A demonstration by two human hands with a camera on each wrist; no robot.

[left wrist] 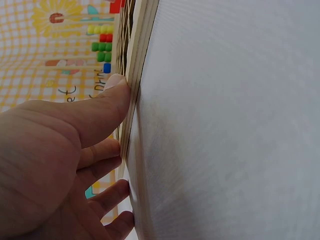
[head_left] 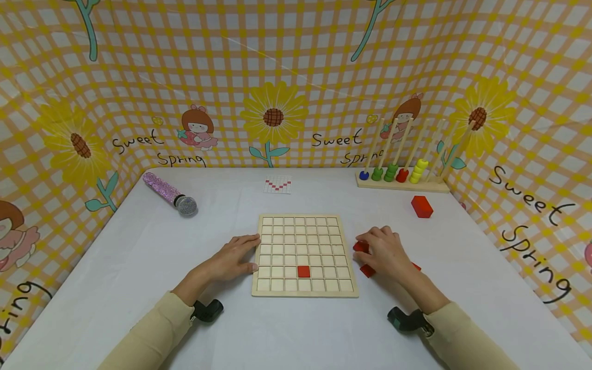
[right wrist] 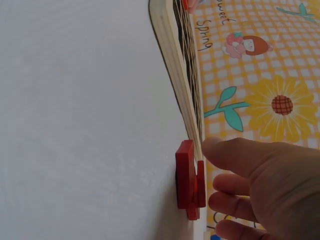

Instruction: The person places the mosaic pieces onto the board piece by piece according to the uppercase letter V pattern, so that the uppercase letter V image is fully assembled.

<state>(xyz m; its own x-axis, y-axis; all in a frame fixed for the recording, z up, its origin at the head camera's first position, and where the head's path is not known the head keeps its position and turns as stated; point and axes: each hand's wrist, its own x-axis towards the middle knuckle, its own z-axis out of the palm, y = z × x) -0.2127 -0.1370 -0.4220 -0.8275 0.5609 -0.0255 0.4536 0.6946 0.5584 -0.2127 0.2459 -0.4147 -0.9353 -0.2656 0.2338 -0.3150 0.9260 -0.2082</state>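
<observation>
A pale wooden grid board (head_left: 279, 249) lies flat on the white cloth. One red square tile (head_left: 303, 271) sits in its second row from the front, near the middle column. My left hand (head_left: 229, 259) rests at the board's left edge, thumb and fingertips touching the rim. To the right of the board, my right hand (head_left: 385, 250) is over several loose red tiles (head_left: 367, 271), partly hidden beneath it. In the right wrist view the thumb and fingers stand apart beside the red tiles (right wrist: 185, 175), with no tile seen gripped.
Behind the board lies a small card (head_left: 277, 184) with a red V-shaped pattern. A glittery microphone (head_left: 168, 193) is at the back left. At the back right stand a bead-peg rack (head_left: 402, 182) and a red block (head_left: 422, 206). Patterned cloth surrounds the table.
</observation>
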